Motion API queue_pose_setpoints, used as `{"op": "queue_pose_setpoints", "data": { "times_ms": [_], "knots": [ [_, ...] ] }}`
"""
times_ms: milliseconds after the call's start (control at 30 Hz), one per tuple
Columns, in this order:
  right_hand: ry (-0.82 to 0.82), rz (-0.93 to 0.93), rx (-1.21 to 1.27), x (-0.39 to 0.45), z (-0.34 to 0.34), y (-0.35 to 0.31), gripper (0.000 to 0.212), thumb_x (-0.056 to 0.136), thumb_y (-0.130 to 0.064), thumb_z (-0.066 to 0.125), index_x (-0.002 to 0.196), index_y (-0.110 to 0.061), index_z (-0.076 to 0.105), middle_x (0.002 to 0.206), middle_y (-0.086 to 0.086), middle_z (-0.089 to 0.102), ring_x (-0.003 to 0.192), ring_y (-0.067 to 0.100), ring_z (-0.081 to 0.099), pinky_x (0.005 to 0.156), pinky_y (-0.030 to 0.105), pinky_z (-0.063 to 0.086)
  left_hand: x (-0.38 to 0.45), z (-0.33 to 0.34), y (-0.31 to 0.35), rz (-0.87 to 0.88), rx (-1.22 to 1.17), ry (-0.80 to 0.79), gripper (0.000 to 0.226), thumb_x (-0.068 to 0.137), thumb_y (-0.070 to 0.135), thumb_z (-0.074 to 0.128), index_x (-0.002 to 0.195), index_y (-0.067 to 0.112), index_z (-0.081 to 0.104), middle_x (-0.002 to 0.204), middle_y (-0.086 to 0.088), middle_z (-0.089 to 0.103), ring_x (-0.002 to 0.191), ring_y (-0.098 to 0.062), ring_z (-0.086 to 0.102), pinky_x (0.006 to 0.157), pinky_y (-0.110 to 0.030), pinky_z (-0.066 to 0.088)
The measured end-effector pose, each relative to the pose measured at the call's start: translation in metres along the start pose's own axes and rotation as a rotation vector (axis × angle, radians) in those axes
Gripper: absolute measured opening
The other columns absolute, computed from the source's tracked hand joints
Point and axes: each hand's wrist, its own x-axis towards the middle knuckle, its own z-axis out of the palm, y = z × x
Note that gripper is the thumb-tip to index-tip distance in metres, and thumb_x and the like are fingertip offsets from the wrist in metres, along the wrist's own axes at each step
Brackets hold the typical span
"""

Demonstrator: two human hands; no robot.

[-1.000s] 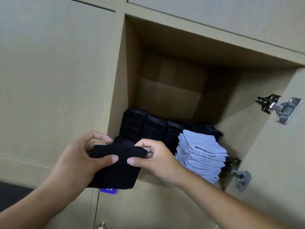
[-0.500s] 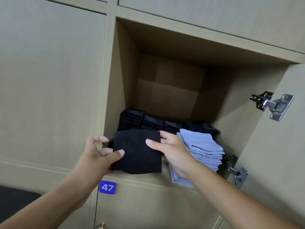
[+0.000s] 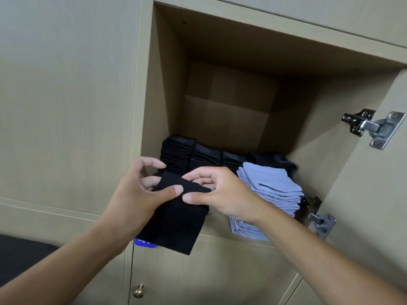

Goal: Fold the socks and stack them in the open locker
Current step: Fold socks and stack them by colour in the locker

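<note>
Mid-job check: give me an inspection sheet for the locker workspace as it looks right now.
Surface: locker open, its floor mostly covered by sock stacks.
Job's things: black sock held in front of the locker's lower edge, hanging below it, not yet stacked. Black stacks in a row at the back. Blue stack front right, its lower layers overhanging the edge.
Clutter: nothing seen.
Grippers: left hand and right hand both pinch the black sock's top edge, thumbs on its front.
Cables: nothing seen.
Surroundings: locker door swung open right, on upper hinge and lower hinge. Blue tag partly hidden behind the sock. Brass knob on the door below.
</note>
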Motion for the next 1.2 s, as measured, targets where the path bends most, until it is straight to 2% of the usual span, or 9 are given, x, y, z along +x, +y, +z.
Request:
{"op": "queue_pose_setpoints", "data": {
  "times_ms": [100,267,433,500,600,700,900,1033,1200],
  "knots": [
    [0.078,-0.016,0.035,0.0,-0.001,0.001,0.023,0.086,-0.008,0.078,0.109,-0.008,0.074,0.104,0.008,0.077,0.101,0.024,0.073,0.098,0.044,0.055,0.003,0.001,-0.003,-0.019,-0.01,0.036,0.038,0.085,0.014,0.078,0.115,0.022,0.056,0.092,-0.003,0.079,0.076,-0.023,0.077,0.058,-0.036,0.059],
    [0.222,0.044,0.267,0.0,-0.014,0.006,0.017,0.092,-0.014,0.073,0.109,-0.011,0.074,0.107,0.004,0.078,0.105,0.021,0.073,0.104,0.047,0.052,0.006,-0.001,-0.011,-0.029,0.069,0.014,0.025,0.086,0.018,0.078,0.108,0.014,0.069,0.091,-0.004,0.079,0.087,-0.024,0.077,0.076,-0.037,0.061],
    [0.26,0.097,0.393,0.003,-0.019,0.014,0.044,0.083,-0.029,0.081,0.121,-0.02,0.063,0.113,0.005,0.076,0.111,0.025,0.07,0.109,0.054,0.046,0.007,-0.004,-0.014,-0.007,0.056,0.083,0.014,0.089,0.015,0.074,0.103,0.015,0.07,0.086,-0.012,0.078,0.086,-0.027,0.077,0.085,-0.038,0.06],
    [0.254,0.106,0.338,0.004,-0.02,0.016,0.053,0.077,-0.041,0.082,0.119,-0.032,0.053,0.114,0.003,0.075,0.112,0.024,0.069,0.11,0.054,0.045,0.007,-0.006,-0.015,-0.008,0.019,0.108,0.012,0.09,0.012,0.072,0.102,0.013,0.071,0.086,-0.015,0.077,0.082,-0.025,0.077,0.074,-0.03,0.063],
    [0.144,0.055,0.363,0.002,-0.019,0.016,0.042,0.092,-0.026,0.073,0.121,-0.031,0.044,0.119,0.005,0.074,0.114,0.026,0.069,0.112,0.05,0.045,0.007,-0.008,-0.014,-0.006,0.003,0.131,0.009,0.091,0.008,0.071,0.099,0.007,0.071,0.08,-0.012,0.076,0.066,-0.019,0.075,0.053,-0.02,0.058],
    [0.067,0.004,0.337,0.001,-0.017,0.017,0.031,0.093,-0.019,0.071,0.117,-0.029,0.053,0.129,0.007,0.068,0.128,0.029,0.06,0.115,0.051,0.041,0.007,-0.008,-0.015,0.013,0.03,0.148,0.006,0.091,0.005,0.071,0.096,0.003,0.069,0.066,-0.004,0.071,0.052,-0.016,0.069,0.045,-0.018,0.052],
    [0.006,0.004,0.137,-0.002,-0.014,0.007,0.027,0.094,-0.014,0.07,0.119,-0.023,0.072,0.123,-0.009,0.071,0.117,0.003,0.064,0.097,0.017,0.048,0.004,-0.006,-0.012,0.041,0.111,0.168,0.002,0.091,0.006,0.072,0.093,0.007,0.07,0.073,-0.002,0.073,0.053,-0.016,0.068,0.043,-0.018,0.049],
    [0.09,-0.035,0.01,0.007,-0.013,0.003,0.026,0.088,-0.016,0.078,0.113,-0.024,0.076,0.116,-0.012,0.073,0.114,0.002,0.064,0.108,0.029,0.045,0.004,-0.006,-0.012,0.056,0.172,0.174,0.008,0.09,0.006,0.074,0.093,0.011,0.069,0.085,-0.004,0.074,0.057,-0.024,0.068,0.055,-0.031,0.054],
    [0.172,-0.044,0.007,0.019,-0.036,-0.008,0.023,0.083,-0.01,0.082,0.105,-0.016,0.08,0.108,-0.005,0.077,0.105,0.006,0.069,0.102,0.025,0.05,0.009,-0.005,-0.021,0.083,0.273,0.125,0.017,0.085,0.009,0.08,0.09,0.016,0.064,0.075,0.008,0.07,0.058,-0.028,0.07,0.066,-0.044,0.059]
  ]
}}
